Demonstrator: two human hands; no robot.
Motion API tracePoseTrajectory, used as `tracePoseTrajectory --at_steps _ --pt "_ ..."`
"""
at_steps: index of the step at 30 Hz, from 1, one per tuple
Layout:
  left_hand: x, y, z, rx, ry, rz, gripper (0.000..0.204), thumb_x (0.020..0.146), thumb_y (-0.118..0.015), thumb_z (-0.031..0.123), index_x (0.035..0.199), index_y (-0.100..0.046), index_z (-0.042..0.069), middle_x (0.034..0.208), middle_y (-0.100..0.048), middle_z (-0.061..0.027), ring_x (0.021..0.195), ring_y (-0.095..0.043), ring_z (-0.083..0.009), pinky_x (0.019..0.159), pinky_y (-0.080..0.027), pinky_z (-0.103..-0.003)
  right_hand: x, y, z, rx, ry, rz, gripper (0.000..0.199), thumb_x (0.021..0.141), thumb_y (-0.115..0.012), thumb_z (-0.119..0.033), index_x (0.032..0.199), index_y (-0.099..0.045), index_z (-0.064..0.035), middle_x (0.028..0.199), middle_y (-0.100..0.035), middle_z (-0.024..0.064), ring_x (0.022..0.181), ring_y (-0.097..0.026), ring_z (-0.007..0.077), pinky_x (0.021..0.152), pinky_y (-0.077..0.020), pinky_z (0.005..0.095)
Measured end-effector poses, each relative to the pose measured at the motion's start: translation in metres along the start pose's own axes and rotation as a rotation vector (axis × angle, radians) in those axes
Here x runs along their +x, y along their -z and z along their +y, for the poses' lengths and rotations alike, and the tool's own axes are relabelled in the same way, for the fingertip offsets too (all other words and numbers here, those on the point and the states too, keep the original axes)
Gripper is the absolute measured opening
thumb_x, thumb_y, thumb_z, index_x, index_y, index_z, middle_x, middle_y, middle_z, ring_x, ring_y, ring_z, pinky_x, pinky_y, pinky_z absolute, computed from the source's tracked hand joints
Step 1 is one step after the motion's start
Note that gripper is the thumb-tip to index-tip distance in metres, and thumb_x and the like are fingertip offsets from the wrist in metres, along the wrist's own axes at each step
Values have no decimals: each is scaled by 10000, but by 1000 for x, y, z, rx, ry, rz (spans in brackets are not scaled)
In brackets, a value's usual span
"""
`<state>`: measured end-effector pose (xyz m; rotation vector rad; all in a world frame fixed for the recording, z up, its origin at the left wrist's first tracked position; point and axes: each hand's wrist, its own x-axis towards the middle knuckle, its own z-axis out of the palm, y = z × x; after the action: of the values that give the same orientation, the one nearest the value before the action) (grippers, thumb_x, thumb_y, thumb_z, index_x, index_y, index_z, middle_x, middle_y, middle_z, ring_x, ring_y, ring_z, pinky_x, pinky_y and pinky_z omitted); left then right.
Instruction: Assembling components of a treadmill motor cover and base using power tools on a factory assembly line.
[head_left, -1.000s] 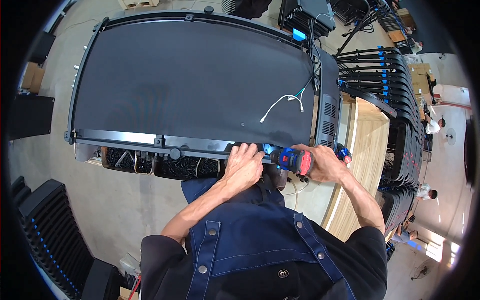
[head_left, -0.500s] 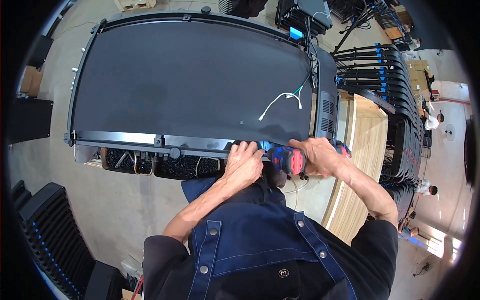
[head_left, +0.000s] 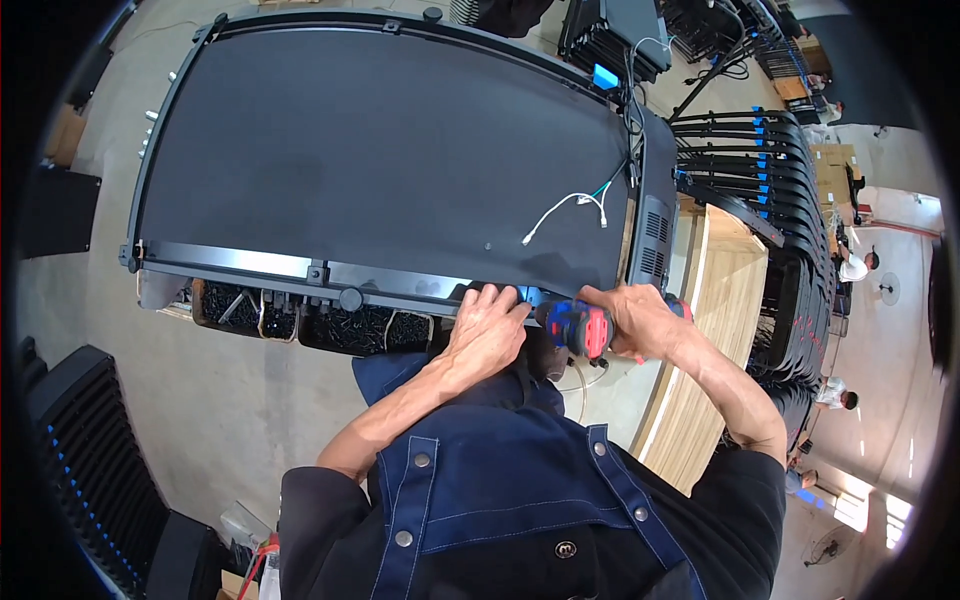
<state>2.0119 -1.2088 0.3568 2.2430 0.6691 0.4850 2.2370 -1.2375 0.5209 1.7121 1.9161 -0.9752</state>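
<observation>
In front of me lies a treadmill deck (head_left: 380, 150) with a wide black belt and dark side rails. My right hand (head_left: 640, 320) is wrapped round a blue and red cordless drill (head_left: 583, 328). The drill's front end points left at the near rail (head_left: 400, 283), beside my left hand (head_left: 487, 328). My left hand is bent over that rail with its fingers together near the drill's tip. Whether anything small sits under those fingertips is hidden. A white cable (head_left: 560, 212) with split ends lies on the belt's right part.
Bins of dark screws (head_left: 345, 328) hang below the near rail. A wooden crate (head_left: 715, 300) stands at the right, beside stacked black frames (head_left: 790, 180). More stacked black parts (head_left: 90, 450) stand at the lower left. Several people are in the background.
The whole view has shifted slightly as my head moved. Both hands keep their places at the near rail, and the drill stays in my right hand.
</observation>
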Motion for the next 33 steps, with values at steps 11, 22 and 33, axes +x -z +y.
tracePoseTrajectory --at_steps 11,22,33 --pt "1 0 -1 -23 31 49 280 848 -673 91 1107 -718 -7 1038 -630 -148 998 -575 -325 846 -439 -437 1 -3 -1 63 -71 51 590 581 -722 4 1153 -593 -57 754 -690 209 816 -696 444 686 -556 499" --pt "15 -10 -7 -17 0 49 163 850 -662 52 990 -729 4 883 -692 -139 873 -668 -354 768 -518 -470 -13 -6 -2 39 -49 83 610 597 -689 3 1201 -613 -31 755 -692 220 796 -706 430 696 -559 505" --pt "21 -4 0 -110 141 -126 217 929 -615 39 1113 -723 -4 1014 -733 -200 996 -679 -437 850 -534 -517 -27 -22 21 195 -29 174 669 604 -682 9 1271 -640 -28 755 -702 218 783 -710 425 736 -568 482"
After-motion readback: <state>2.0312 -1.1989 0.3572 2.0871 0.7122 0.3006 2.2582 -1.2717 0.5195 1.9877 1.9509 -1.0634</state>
